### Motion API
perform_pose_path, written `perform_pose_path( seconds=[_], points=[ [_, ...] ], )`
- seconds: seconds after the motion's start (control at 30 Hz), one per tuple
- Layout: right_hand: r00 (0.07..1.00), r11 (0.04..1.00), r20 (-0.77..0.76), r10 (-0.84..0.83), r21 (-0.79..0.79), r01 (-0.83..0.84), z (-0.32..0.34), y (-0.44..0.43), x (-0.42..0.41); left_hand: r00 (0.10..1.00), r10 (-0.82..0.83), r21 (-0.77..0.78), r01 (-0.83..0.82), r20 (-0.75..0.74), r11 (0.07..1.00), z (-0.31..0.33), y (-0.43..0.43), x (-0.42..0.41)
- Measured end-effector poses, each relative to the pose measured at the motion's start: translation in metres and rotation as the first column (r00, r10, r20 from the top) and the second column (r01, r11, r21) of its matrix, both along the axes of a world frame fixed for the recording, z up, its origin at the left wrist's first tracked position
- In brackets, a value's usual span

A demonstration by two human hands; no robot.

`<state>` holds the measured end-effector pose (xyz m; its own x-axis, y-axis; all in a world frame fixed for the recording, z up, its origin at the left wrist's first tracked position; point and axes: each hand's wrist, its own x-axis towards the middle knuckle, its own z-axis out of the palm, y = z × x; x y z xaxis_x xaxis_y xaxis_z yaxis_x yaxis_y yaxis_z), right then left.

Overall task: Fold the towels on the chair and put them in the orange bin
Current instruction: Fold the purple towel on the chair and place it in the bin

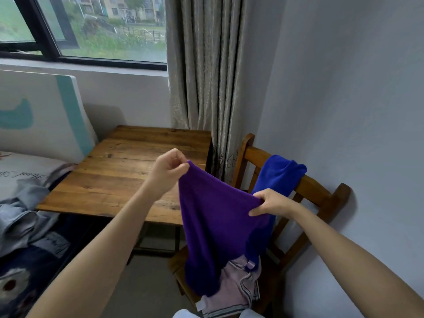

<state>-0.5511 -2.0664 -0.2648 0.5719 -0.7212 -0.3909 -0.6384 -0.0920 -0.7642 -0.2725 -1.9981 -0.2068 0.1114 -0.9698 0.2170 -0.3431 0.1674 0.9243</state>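
Purple towel (pixel 213 226) hangs spread between my hands above the wooden chair (pixel 319 191). My left hand (pixel 168 171) pinches the far-left top corner and my right hand (pixel 270 203) grips the near-right one, which I judge lets the cloth drop flat so its edges can be matched for a first fold. A blue towel (pixel 277 177) is draped over the chair back and a pale lilac towel (pixel 236 285) lies on the seat, both unfolded; the orange bin is out of view.

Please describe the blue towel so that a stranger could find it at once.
Find the wooden chair against the right wall. The blue towel hangs over its backrest, behind the lifted purple towel. Only it is bright blue; the cloth on the seat is pale lilac.
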Motion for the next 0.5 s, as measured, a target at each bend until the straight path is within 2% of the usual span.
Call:
perform_pose_path(
  seconds=[0.17,0.3,0.5],
  points=[
    [0.987,0.993,-0.162,0.005,-0.113,-0.023,0.013,-0.019,-0.021,0.991,0.120,-0.075,-0.124,-0.052,0.989,0.015,-0.006,0.026],
    [0.975,0.981,-0.221,-0.007,-0.192,-0.037,0.036,-0.034,-0.024,0.984,0.159,-0.122,-0.168,-0.083,0.978,0.030,-0.008,0.036],
    [0.949,0.980,-0.314,0.031,-0.179,-0.092,0.074,-0.047,-0.026,0.969,0.195,-0.187,-0.222,-0.151,0.957,0.049,-0.005,0.052]
  ],
)
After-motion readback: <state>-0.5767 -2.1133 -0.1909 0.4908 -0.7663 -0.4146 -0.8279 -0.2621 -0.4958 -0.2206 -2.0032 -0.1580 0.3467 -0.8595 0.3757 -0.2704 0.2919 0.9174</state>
